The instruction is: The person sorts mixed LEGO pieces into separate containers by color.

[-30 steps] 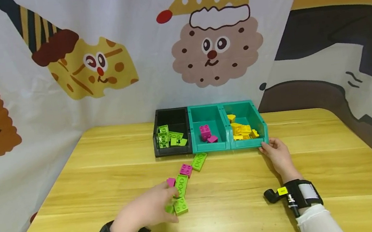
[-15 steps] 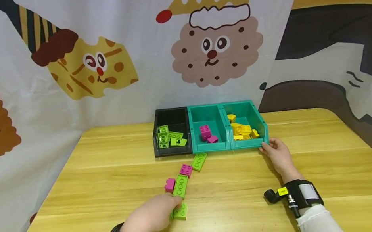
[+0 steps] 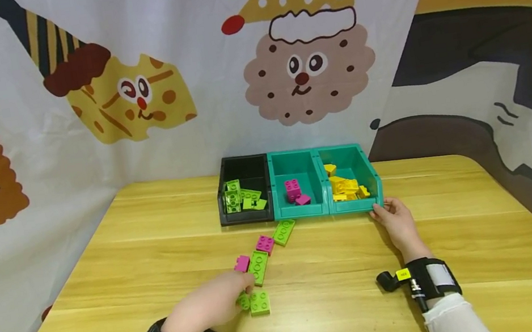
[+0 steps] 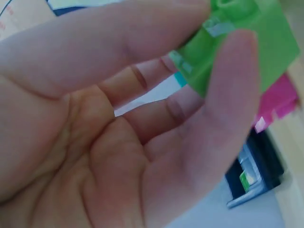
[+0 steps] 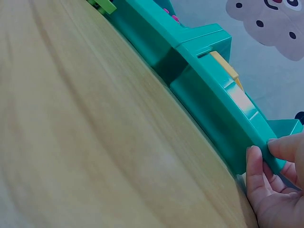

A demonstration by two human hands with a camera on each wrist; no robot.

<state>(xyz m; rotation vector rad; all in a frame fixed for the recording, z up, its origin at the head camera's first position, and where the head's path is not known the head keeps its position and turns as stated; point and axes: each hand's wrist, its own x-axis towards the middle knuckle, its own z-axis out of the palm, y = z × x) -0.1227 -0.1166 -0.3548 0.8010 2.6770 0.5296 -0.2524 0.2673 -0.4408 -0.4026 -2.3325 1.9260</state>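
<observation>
My left hand pinches a green toy building brick between thumb and finger, seen close up in the left wrist view. In the head view that brick is mostly hidden by the hand. Beside it on the table lies a square green brick. Farther up the table are a long green brick, a pink brick, another pink brick and a green brick. My right hand grips the front right corner of the right teal bin, thumb and fingers on its edge.
Three bins stand joined in a row at the back of the wooden table. The black bin has green bricks, the middle teal bin pink ones, the right bin yellow bricks. A printed cloth hangs behind.
My left hand has come down from above the green bricks, its fingers closing on one. That hand has drawn slightly left, and the square brick shows fully. My right hand stays put.
</observation>
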